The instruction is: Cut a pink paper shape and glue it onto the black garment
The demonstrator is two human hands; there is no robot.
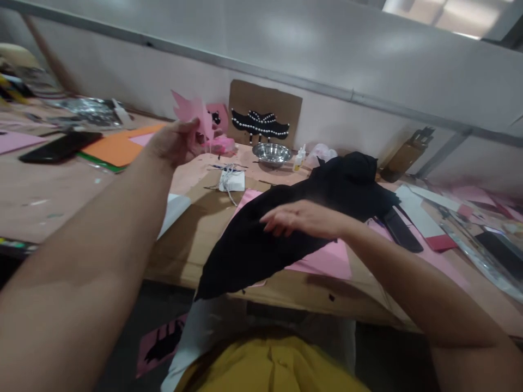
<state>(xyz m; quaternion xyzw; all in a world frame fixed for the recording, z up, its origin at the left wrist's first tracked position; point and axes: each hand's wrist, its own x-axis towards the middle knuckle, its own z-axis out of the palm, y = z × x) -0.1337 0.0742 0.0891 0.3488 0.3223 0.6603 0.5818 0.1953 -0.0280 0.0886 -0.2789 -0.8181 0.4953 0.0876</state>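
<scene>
My left hand is raised at the back left, with its fingers closed on a pink paper cut-out that has pointed edges. A large black cloth spreads over the middle of the table, its near corner hanging past the front edge. Over this cloth is my right hand, fingers pointing left and loosely bent, with nothing visible in them. Whether the fingertips touch the cloth is hard to see. Partly covered by the cloth lies a pink sheet on brown cardboard.
A steel bowl and a glue bottle stand at the back. Behind them leans a cardboard panel with a beaded black shape. Orange paper and a dark phone lie left; another phone lies right.
</scene>
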